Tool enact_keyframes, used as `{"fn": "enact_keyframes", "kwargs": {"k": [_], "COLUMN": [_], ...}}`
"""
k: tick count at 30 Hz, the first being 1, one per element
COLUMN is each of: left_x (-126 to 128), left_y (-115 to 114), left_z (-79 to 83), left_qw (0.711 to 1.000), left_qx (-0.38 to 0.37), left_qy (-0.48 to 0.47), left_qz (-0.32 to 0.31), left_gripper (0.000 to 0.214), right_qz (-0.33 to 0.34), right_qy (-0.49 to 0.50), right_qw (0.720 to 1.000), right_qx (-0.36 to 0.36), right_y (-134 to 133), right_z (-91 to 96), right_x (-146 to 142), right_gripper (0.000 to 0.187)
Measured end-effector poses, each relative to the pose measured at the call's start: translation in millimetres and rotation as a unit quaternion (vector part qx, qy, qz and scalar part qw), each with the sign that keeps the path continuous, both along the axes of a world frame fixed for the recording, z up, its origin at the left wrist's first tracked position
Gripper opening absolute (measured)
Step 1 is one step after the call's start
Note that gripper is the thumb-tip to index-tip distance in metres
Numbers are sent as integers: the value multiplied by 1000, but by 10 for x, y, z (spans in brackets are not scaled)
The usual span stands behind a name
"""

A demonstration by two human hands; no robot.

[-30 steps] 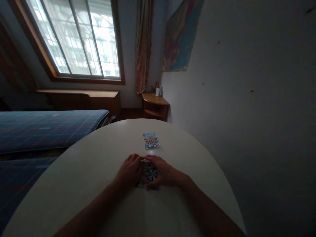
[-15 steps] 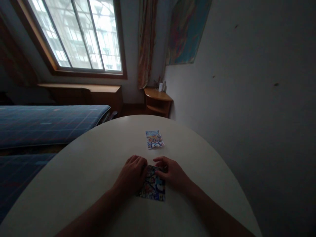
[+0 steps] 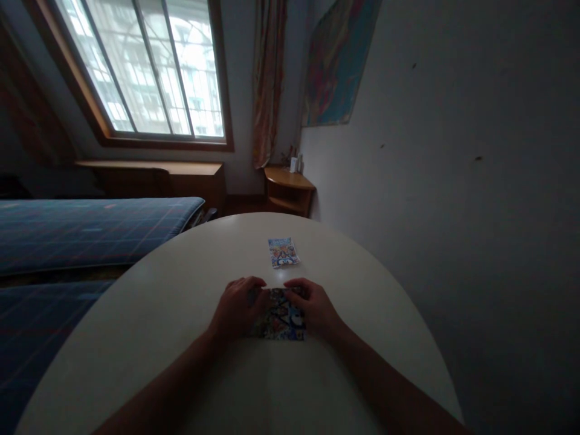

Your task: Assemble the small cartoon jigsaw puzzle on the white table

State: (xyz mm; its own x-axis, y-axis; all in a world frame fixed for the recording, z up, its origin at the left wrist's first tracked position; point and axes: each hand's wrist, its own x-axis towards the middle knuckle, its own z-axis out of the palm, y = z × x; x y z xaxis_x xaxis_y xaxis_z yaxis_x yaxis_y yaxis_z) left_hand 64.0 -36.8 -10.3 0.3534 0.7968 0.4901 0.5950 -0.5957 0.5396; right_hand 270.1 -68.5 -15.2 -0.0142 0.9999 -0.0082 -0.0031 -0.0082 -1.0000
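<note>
A small, dark, colourfully printed card [image 3: 284, 323] lies in front of me, its blue and white figure towards the right side. My left hand [image 3: 239, 308] is closed at its left end and covers part of it, with thumb and fingers curled at the upper edge. My right hand [image 3: 314, 305] pinches the card's upper right corner between thumb and fingers. Just beyond my hands, a brighter printed sheet [image 3: 283, 252] with a similar picture lies on the white round table [image 3: 181, 296], touched by neither hand.
A bed with a blue checked mattress [image 3: 90, 232] stands left of the table. Behind are a wooden desk [image 3: 181, 166] under the window and a corner shelf [image 3: 290, 177] with small items. A bare wall [image 3: 430, 211] runs along the right.
Both hands and the card have shifted slightly forward, and the card sits straighter. My left hand has turned with its fingers towards the right; my right fingers have drawn in on the upper edge.
</note>
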Motion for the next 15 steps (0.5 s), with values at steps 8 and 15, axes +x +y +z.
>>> {"fn": "enact_keyframes", "kwargs": {"k": [8, 15], "left_x": [9, 36], "left_y": [21, 0], "left_z": [12, 31], "left_qw": [990, 990], "left_qx": [-106, -128], "left_qy": [-77, -63], "left_qz": [-56, -21], "left_gripper": [19, 28], "right_qz": [-11, -22], "right_qy": [47, -20], "right_qw": [998, 1000], "right_qx": [-29, -10], "right_y": [-5, -23], "right_z": [23, 57], "right_x": [12, -1], "right_gripper": [50, 49]}}
